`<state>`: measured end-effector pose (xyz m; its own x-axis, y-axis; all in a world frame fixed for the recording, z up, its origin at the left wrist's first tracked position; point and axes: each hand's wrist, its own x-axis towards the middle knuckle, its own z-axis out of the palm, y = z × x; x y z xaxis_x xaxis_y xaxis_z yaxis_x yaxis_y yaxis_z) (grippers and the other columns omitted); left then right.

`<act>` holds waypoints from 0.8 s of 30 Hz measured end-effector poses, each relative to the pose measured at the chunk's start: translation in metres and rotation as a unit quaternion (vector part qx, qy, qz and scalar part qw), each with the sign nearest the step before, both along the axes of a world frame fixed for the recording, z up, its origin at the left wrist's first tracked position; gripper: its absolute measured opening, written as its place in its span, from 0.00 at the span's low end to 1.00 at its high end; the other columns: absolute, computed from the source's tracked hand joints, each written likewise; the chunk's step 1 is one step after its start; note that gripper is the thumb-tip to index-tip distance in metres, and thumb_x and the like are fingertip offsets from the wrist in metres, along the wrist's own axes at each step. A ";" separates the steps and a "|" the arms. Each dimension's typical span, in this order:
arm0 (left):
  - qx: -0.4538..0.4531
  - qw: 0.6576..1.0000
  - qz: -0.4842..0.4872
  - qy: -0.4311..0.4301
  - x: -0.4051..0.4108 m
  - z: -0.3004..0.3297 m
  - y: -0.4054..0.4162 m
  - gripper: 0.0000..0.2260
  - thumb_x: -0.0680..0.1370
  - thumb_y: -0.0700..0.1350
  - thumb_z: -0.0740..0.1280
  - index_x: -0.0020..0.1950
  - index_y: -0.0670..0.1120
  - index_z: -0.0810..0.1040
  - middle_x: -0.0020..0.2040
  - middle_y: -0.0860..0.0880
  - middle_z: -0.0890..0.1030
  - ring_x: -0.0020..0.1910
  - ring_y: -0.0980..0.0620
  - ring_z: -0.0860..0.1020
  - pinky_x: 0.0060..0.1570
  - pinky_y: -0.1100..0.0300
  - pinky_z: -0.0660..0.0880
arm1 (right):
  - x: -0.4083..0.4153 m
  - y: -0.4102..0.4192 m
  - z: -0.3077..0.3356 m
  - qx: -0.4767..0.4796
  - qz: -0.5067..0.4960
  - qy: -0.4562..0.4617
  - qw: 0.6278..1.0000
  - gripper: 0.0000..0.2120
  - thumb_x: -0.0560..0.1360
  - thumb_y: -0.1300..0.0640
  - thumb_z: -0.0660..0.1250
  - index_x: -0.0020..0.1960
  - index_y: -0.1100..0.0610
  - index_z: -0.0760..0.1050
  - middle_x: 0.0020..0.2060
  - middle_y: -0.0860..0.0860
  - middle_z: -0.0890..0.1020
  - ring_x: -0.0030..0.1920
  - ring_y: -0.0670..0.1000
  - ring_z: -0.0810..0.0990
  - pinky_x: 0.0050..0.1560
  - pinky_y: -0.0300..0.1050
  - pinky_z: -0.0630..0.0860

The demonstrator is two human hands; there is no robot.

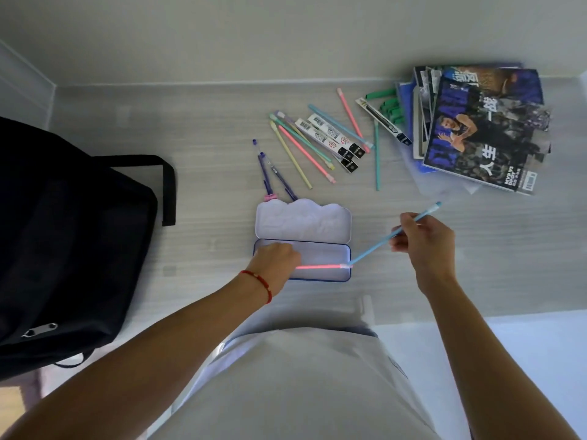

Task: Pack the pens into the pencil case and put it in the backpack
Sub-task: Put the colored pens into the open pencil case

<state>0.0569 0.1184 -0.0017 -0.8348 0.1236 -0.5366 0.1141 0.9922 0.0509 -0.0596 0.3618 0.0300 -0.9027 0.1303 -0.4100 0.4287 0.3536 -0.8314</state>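
An open tin pencil case lies on the desk in front of me, its lid folded back. My left hand is inside the tray and holds one end of a pink pen that lies across the tray. My right hand pinches a light blue pen just right of the case, with the pen's lower tip at the case's right rim. Several pastel pens lie scattered farther back. A black backpack sits at the left.
A stack of magazines lies at the back right, with green pens and packaged refills beside it. Two purple pens lie just behind the case lid. The desk's front edge runs close to my body.
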 end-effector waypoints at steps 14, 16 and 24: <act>0.062 0.994 -0.080 -0.045 0.004 0.005 -0.020 0.12 0.75 0.31 0.61 0.54 0.43 0.75 0.51 0.41 0.77 0.48 0.40 0.78 0.44 0.49 0.74 | -0.005 -0.036 -0.006 -0.061 0.079 0.039 0.994 0.06 0.79 0.56 0.68 0.53 0.56 0.80 0.35 0.54 0.85 0.31 0.50 0.81 0.32 0.44 0.79; 0.085 0.992 -0.066 -0.063 0.006 0.006 -0.023 0.13 0.74 0.30 0.60 0.53 0.43 0.77 0.49 0.42 0.78 0.47 0.41 0.78 0.43 0.51 0.74 | -0.007 -0.045 -0.005 -0.029 0.137 0.077 0.987 0.06 0.79 0.54 0.68 0.55 0.52 0.80 0.35 0.53 0.85 0.32 0.49 0.81 0.36 0.46 0.78; 0.254 0.926 0.249 0.129 0.045 0.015 -0.065 0.14 0.74 0.32 0.62 0.47 0.47 0.83 0.45 0.51 0.84 0.45 0.49 0.80 0.48 0.63 0.74 | 0.026 -0.118 -0.014 0.231 0.604 0.241 0.724 0.10 0.79 0.50 0.68 0.54 0.54 0.84 0.46 0.54 0.82 0.49 0.55 0.80 0.48 0.46 0.74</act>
